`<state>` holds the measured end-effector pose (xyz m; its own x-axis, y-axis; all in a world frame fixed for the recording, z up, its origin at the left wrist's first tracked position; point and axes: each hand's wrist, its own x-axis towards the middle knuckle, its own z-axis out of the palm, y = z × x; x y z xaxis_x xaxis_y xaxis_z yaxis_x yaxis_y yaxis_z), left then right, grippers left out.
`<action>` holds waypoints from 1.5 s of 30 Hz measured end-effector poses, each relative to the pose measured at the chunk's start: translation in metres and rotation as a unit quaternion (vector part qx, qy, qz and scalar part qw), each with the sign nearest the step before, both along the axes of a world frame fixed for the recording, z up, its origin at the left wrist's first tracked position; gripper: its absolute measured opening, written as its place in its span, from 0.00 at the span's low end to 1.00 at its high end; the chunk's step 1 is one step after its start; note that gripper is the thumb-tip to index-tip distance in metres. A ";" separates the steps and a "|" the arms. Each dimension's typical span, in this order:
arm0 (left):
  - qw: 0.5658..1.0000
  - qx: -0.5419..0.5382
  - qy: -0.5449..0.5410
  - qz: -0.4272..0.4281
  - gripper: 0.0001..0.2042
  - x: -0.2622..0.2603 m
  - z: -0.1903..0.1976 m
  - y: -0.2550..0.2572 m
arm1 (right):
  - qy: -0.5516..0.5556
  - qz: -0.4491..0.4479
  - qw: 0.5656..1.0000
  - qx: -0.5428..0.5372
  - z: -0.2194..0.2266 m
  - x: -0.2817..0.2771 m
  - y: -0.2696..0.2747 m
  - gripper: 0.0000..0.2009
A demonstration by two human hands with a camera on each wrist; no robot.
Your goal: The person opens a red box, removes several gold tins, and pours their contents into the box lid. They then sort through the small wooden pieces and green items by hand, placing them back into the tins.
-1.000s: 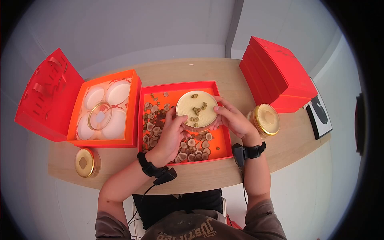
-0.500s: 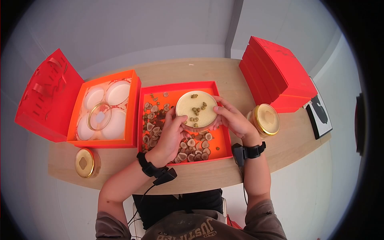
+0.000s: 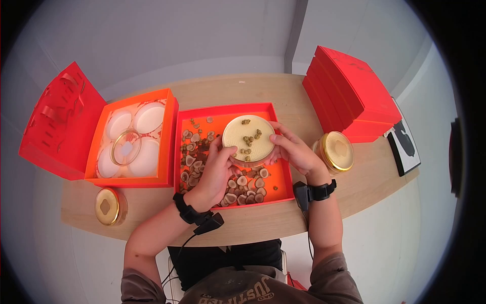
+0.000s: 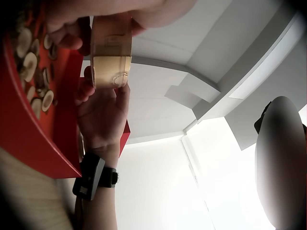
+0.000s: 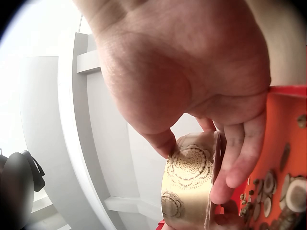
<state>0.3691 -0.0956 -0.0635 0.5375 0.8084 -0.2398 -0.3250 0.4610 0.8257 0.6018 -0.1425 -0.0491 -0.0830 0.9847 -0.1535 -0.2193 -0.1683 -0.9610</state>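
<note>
Both hands hold a shallow round jar (image 3: pixel 234 137) over the tray, its cream top facing up. Several small greenish-brown curled nuggets (image 3: pixel 248 140) lie on that cream surface. My left hand (image 3: pixel 216 172) grips the jar's left side, thumb on the rim. On the other side my right hand (image 3: pixel 299 154) grips it the same way, with fingers beneath. A gold band with round lace-like patterns (image 5: pixel 189 165) runs round the jar's side in the right wrist view. Below is a red tray (image 3: pixel 228 107) with an orange inside, strewn with dried round slices (image 3: pixel 246 195) and more nuggets.
Left of the tray stands an opened red gift box (image 3: pixel 174 142) with white round wells and a clear gold-rimmed round piece (image 3: pixel 126 147) on them. Gold-lidded jars stand at the left (image 3: pixel 107 206) and right (image 3: pixel 339 151). Stacked red boxes (image 3: pixel 349 96) and a dark-framed panel (image 3: pixel 405 144) are at right.
</note>
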 end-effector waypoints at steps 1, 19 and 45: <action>1.000 -0.001 -0.001 -0.001 0.20 0.000 0.000 0.000 | 0.000 0.000 1.000 0.001 0.000 0.000 0.000 0.27; 1.000 0.001 0.001 0.002 0.20 0.001 -0.001 0.000 | 0.001 0.000 1.000 0.001 0.000 0.000 0.000 0.28; 1.000 0.005 0.002 0.001 0.20 0.000 -0.003 0.001 | -0.001 0.000 1.000 0.002 0.000 0.000 0.000 0.27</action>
